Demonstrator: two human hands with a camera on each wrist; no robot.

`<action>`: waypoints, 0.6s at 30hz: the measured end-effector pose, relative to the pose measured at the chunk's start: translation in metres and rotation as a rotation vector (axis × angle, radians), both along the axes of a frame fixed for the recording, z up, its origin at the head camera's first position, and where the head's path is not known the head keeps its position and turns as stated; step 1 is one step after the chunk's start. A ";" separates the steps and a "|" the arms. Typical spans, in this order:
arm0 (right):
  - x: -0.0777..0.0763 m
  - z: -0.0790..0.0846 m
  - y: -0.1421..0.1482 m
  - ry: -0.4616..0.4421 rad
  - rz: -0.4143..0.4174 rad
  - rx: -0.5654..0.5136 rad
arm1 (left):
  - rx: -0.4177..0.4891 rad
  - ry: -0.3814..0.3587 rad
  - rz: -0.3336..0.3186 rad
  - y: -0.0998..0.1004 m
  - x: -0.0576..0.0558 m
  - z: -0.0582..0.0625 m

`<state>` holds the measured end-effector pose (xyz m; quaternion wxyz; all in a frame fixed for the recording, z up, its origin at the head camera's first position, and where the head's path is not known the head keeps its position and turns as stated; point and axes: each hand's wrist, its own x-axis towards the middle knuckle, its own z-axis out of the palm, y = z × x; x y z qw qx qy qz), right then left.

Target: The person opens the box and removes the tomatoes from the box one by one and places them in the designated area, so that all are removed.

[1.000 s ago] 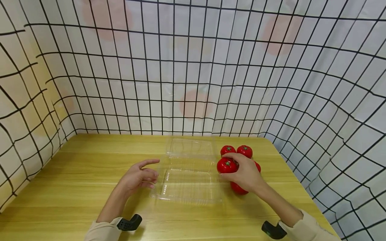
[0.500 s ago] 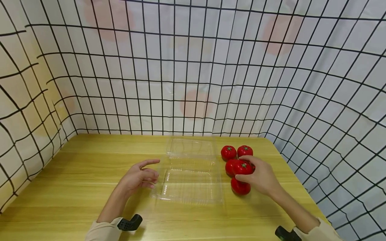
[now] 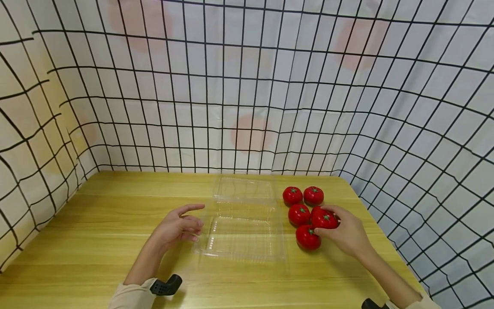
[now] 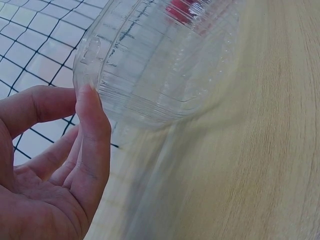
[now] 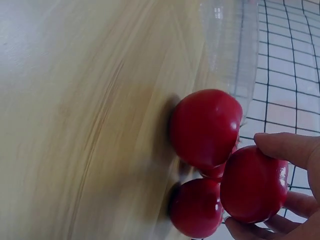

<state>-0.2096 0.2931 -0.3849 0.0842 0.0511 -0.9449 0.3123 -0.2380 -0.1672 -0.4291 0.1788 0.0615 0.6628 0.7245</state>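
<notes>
My right hand (image 3: 349,234) grips a red tomato (image 3: 325,219) between thumb and fingers, at the right side of a group of tomatoes. In the right wrist view, the held tomato (image 5: 254,185) overlaps its neighbours, so contact is unclear. Just left of it are a tomato (image 3: 299,214) and a nearer tomato (image 3: 308,238). My left hand (image 3: 175,229) is beside the left edge of a clear plastic container (image 3: 239,256), fingers loosely bent. Its fingertips appear at the container rim (image 4: 92,55) in the left wrist view; whether they touch it, I cannot tell.
The container's lid (image 3: 245,189) lies open toward the back. Two tomatoes, one at the left (image 3: 292,196) and one at the right (image 3: 313,195), sit behind the group. A black wire grid (image 3: 247,107) encloses the wooden table (image 3: 115,223) at the back and sides.
My right hand has carried the tomato rightward, from near the container's right edge to the right of the group, and lower. The left hand and container stay put.
</notes>
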 end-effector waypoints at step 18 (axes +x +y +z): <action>0.005 -0.012 0.019 -0.022 -0.046 0.070 | -0.009 0.005 0.002 0.000 0.001 0.001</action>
